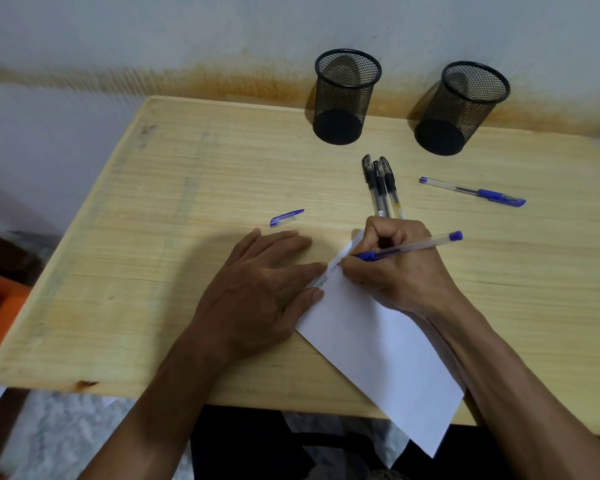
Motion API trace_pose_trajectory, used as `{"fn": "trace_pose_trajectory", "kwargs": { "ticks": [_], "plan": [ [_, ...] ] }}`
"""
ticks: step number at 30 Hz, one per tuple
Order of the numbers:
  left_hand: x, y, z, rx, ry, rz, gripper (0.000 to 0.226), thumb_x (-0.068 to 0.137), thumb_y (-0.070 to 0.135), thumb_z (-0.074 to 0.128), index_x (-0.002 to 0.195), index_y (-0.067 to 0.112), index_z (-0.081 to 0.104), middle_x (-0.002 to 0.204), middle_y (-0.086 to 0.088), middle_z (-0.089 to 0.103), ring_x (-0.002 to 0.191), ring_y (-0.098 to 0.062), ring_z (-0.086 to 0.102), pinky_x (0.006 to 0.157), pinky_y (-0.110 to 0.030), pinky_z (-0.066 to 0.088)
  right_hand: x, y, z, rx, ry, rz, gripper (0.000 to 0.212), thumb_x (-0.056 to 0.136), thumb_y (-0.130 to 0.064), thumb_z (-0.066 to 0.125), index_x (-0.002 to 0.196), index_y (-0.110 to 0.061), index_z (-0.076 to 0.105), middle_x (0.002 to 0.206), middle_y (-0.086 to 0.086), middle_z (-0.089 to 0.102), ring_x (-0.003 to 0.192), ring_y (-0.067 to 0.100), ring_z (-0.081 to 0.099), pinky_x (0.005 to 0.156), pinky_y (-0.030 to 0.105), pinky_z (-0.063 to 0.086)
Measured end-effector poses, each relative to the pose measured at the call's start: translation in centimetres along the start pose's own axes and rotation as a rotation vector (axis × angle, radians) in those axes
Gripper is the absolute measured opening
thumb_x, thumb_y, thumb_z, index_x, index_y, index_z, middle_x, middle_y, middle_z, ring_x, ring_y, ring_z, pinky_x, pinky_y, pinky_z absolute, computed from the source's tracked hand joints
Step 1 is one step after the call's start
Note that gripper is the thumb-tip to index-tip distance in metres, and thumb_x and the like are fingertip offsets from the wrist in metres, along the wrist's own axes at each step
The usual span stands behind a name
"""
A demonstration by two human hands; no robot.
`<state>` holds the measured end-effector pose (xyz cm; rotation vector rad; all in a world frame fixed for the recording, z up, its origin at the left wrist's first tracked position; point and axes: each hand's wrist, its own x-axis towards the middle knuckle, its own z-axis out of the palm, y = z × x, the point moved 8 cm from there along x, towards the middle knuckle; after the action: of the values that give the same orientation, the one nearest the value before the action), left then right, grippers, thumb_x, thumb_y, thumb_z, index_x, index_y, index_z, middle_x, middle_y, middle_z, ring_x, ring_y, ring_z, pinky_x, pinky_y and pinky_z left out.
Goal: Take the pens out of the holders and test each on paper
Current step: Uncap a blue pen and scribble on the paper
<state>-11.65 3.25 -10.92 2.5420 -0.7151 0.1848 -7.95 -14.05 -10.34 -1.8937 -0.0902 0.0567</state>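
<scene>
Head view: your right hand (395, 268) pinches a blue pen (409, 249) in a writing grip, its tip down on the sheet of paper (378, 348) beside a short line of scribbles near the sheet's upper left edge. Your left hand (257, 289) lies flat with its fingers straight and spread a little, the fingertips pressing the paper's left edge against the wooden table (153, 237). The sheet sits askew, its lower corner hanging past the table's near edge. A loose blue cap (286, 217) lies just beyond your left fingers. Three black pens (383, 185) lie side by side, touching, right above your right knuckles. A capped blue pen (471, 191) lies apart to their right. Two black mesh holders, the left holder (343, 98) and the right holder (459, 109), stand at the far edge by the wall, with no pens showing in them.
</scene>
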Motion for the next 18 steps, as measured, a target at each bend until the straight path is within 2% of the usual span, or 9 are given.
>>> {"fn": "trace_pose_trajectory", "kwargs": {
  "ticks": [3, 6, 9, 13, 16, 18],
  "plan": [
    [0.0, 0.0, 0.0, -0.004, 0.010, 0.001, 0.038, 0.092, 0.049, 0.055, 0.121, 0.030, 0.071, 0.141, 0.000, 0.059, 0.137, -0.017, 0.048, 0.117, -0.048, 0.029, 0.0, 0.1, -0.2, -0.001, 0.023, 0.005, 0.019, 0.064, 0.000, 0.074, 0.061, 0.002, 0.056, 0.063, 0.031, 0.058, 0.056, 0.025, 0.049, 0.048, 0.046, 0.042],
    [0.0, 0.0, -0.1, -0.005, 0.021, 0.003, 0.038, 0.092, 0.049, 0.055, 0.121, 0.030, 0.071, 0.140, 0.001, 0.059, 0.137, -0.017, 0.047, 0.117, -0.048, 0.028, 0.0, 0.0, -0.1, -0.031, 0.002, -0.012, 0.020, 0.066, 0.006, 0.075, 0.062, 0.006, 0.056, 0.064, 0.030, 0.058, 0.056, 0.023, 0.048, 0.052, 0.039, 0.040],
    [0.0, 0.0, -0.1, -0.018, 0.030, 0.000, 0.037, 0.091, 0.048, 0.057, 0.120, 0.030, 0.071, 0.140, 0.001, 0.059, 0.137, -0.017, 0.048, 0.117, -0.049, 0.029, -0.2, 0.1, -0.3, -0.016, 0.017, -0.015, 0.019, 0.063, 0.002, 0.073, 0.060, 0.003, 0.054, 0.062, 0.028, 0.057, 0.056, 0.023, 0.047, 0.054, 0.036, 0.039],
    [0.0, 0.0, -0.2, -0.026, 0.037, 0.004, 0.036, 0.091, 0.048, 0.058, 0.119, 0.031, 0.071, 0.139, 0.002, 0.059, 0.136, -0.016, 0.049, 0.117, -0.048, 0.028, 0.1, 0.6, -1.0, 0.182, 0.048, 0.065, 0.022, 0.071, 0.021, 0.070, 0.063, 0.012, 0.051, 0.050, 0.008, 0.056, 0.047, 0.017, 0.053, 0.049, 0.030, 0.044],
    [0.0, -0.1, -0.1, -0.024, 0.036, 0.006, 0.036, 0.091, 0.050, 0.056, 0.118, 0.030, 0.072, 0.139, 0.002, 0.059, 0.135, -0.016, 0.050, 0.116, -0.050, 0.029, 0.1, 0.5, -1.0, 0.389, 0.050, 0.101, 0.025, 0.075, 0.029, 0.061, 0.065, 0.008, 0.051, 0.047, 0.008, 0.056, 0.041, 0.020, 0.051, 0.050, 0.031, 0.043],
    [0.0, 0.0, -0.2, -0.024, 0.040, 0.003, 0.037, 0.091, 0.050, 0.056, 0.116, 0.029, 0.073, 0.137, 0.002, 0.061, 0.133, -0.017, 0.051, 0.114, -0.052, 0.032, -0.1, 0.3, -1.2, 0.481, 0.071, 0.131, 0.020, 0.078, 0.028, 0.060, 0.071, 0.012, 0.053, 0.047, 0.009, 0.057, 0.040, 0.019, 0.050, 0.052, 0.034, 0.046]
  ]
}}
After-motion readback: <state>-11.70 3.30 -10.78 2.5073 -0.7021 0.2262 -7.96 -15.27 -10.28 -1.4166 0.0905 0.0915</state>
